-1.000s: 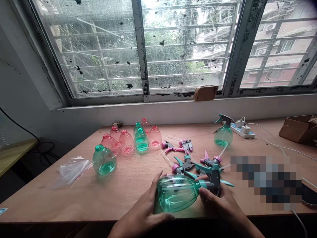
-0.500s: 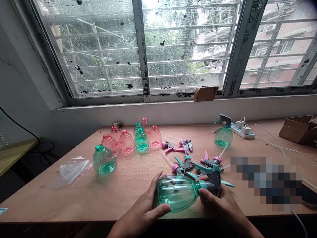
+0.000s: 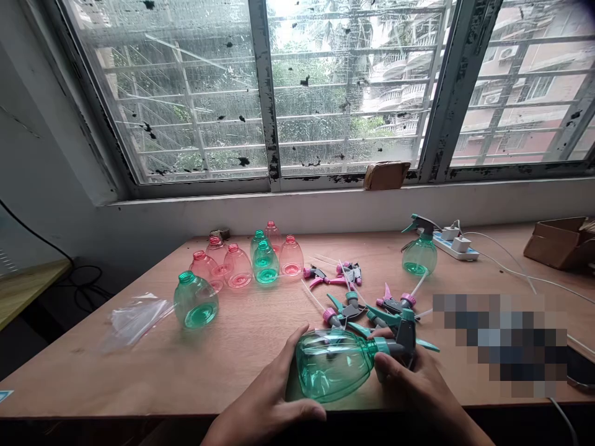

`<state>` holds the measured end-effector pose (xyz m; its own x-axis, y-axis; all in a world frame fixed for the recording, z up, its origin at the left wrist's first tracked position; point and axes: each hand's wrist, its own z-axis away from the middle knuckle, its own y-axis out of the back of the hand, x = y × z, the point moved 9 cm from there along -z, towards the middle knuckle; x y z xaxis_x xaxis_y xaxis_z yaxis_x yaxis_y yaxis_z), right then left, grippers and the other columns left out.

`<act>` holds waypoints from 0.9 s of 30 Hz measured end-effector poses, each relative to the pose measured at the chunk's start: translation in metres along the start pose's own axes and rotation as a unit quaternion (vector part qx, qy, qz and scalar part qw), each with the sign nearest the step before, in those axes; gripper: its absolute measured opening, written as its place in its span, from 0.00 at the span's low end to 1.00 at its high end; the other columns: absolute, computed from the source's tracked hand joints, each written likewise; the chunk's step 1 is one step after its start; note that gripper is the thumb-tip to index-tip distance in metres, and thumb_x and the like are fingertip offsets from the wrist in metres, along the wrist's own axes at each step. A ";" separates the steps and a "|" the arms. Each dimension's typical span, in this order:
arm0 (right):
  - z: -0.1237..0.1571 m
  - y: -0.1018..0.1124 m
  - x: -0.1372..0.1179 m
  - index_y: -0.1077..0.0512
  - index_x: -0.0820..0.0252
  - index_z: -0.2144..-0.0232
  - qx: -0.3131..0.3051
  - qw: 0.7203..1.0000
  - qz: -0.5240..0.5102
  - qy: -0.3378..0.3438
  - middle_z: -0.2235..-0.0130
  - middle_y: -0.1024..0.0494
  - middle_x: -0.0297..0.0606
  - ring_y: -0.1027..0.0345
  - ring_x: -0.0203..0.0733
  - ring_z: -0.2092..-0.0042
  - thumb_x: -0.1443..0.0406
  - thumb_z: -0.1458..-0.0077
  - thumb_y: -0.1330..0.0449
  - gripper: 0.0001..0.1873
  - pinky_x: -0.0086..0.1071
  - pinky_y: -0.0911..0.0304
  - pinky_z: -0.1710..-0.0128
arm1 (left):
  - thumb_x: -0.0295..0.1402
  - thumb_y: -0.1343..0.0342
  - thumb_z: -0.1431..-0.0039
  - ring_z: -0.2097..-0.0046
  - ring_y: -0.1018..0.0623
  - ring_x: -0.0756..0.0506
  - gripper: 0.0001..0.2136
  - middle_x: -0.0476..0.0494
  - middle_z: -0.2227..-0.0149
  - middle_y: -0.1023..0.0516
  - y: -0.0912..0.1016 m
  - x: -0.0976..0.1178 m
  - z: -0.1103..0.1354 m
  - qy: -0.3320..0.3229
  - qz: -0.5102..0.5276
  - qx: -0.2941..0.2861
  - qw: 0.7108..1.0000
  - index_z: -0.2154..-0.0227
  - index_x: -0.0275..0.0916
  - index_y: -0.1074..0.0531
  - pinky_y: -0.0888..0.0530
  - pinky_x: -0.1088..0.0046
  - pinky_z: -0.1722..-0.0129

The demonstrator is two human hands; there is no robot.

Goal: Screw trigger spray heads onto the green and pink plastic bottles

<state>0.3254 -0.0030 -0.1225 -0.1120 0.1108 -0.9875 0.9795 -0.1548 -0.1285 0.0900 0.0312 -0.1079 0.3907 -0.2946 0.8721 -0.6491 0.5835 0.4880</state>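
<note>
Just above the table's front edge, a clear green spray bottle (image 3: pixel 332 371) lies on its side in the air, base to the left. My left hand (image 3: pixel 274 384) cups its base, fingers behind it and thumb stretched along the lower side. My right hand (image 3: pixel 413 378) grips the neck, thumb and fingers at the collar of the dark grey and teal trigger spray head (image 3: pixel 405 341). The head sits on the bottle's mouth; how tightly, I cannot tell. Beyond my hands lie several loose spray heads, among them a pink-collared one (image 3: pixel 332 317) with its tube pointing up left.
Several open pink and green bottles stand at back left, including a pink one (image 3: pixel 238 266) and a nearer green one (image 3: pixel 196 300). A plastic bag (image 3: pixel 137 319) lies beside them. At back right are a capped spray bottle (image 3: pixel 419 254), a power strip (image 3: pixel 455 246) and a cardboard box (image 3: pixel 558 241).
The held bottle has turned slightly and its base sits a little lower. My left thumb has slid slightly down and right along it. My right hand stays at the neck.
</note>
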 end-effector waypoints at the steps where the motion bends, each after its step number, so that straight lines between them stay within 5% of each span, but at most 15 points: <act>1: 0.000 0.000 -0.001 0.22 0.59 0.59 0.004 1.000 0.001 0.000 0.80 0.27 0.29 0.35 0.40 0.77 0.45 0.51 0.27 0.27 0.33 0.37 0.74 | 0.45 0.31 0.39 0.24 0.49 0.31 0.48 0.43 0.22 0.50 0.000 0.000 0.000 -0.007 0.002 -0.002 1.000 0.25 0.49 0.55 0.50 0.51 0.25; 6: 0.000 -0.001 -0.002 0.22 0.58 0.59 -0.003 1.000 0.004 0.004 0.81 0.28 0.28 0.35 0.39 0.77 0.44 0.51 0.27 0.28 0.32 0.40 0.74 | 0.55 0.52 0.27 0.23 0.51 0.33 0.36 0.45 0.22 0.52 0.002 -0.002 0.001 -0.016 0.009 -0.006 1.000 0.24 0.48 0.55 0.53 0.49 0.25; 14: -0.001 -0.001 -0.002 0.23 0.59 0.61 -0.004 1.000 0.003 0.011 0.82 0.29 0.27 0.37 0.40 0.77 0.43 0.50 0.27 0.28 0.31 0.41 0.75 | 0.37 0.29 0.43 0.23 0.53 0.33 0.53 0.44 0.21 0.56 0.001 0.000 0.001 0.021 -0.001 0.007 1.000 0.24 0.48 0.60 0.53 0.52 0.24; 27: -0.002 0.000 0.003 0.22 0.59 0.58 -0.019 1.000 -0.008 0.009 0.81 0.28 0.28 0.38 0.39 0.77 0.45 0.48 0.28 0.26 0.32 0.43 0.74 | 0.37 0.27 0.45 0.23 0.52 0.32 0.55 0.45 0.22 0.55 0.000 -0.002 0.000 0.020 -0.022 0.000 1.000 0.24 0.48 0.59 0.52 0.51 0.24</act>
<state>0.3253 -0.0007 -0.1257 -0.1247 0.1302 -0.9836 0.9835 -0.1147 -0.1398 0.0887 0.0316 -0.1094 0.4449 -0.2892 0.8476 -0.6311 0.5703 0.5258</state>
